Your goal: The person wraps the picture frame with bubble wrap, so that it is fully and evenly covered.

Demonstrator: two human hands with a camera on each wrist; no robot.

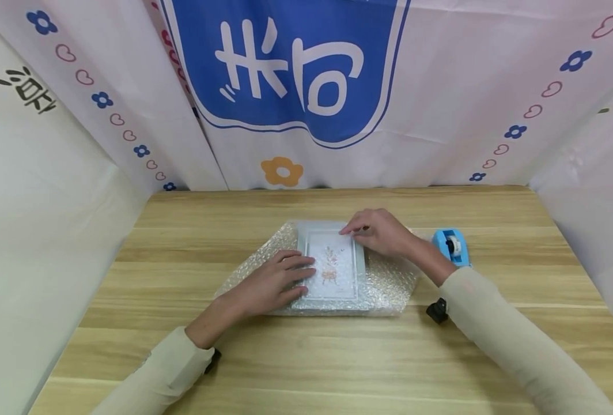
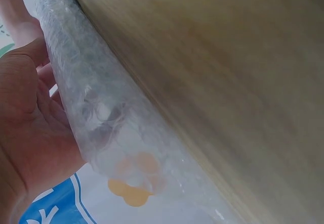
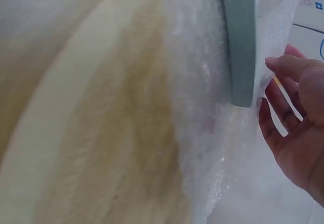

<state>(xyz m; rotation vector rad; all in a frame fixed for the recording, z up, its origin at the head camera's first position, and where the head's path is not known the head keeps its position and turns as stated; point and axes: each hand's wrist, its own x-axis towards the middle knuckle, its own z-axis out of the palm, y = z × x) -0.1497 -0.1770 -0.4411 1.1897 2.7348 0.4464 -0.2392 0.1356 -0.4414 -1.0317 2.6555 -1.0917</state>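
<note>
A light green picture frame (image 1: 332,271) with a small drawing lies on bubble wrap (image 1: 389,288), and a layer of the wrap covers it. My left hand (image 1: 272,282) rests with spread fingers on the frame's left side. At its top right corner my right hand (image 1: 381,230) pinches the wrap's edge between thumb and fingers. In the right wrist view, the green frame edge (image 3: 240,47) stands beside the wrap (image 3: 276,37) that the right hand (image 3: 298,113) holds. The left wrist view has the left hand (image 2: 38,123) against the wrap (image 2: 101,97).
A blue tape dispenser (image 1: 450,246) stands to the right of the wrap on the wooden table (image 1: 311,363). Dark objects show by both sleeves, one (image 1: 438,310) at the right and one (image 1: 213,361) at the left. A printed cloth (image 1: 441,115) hangs behind the table.
</note>
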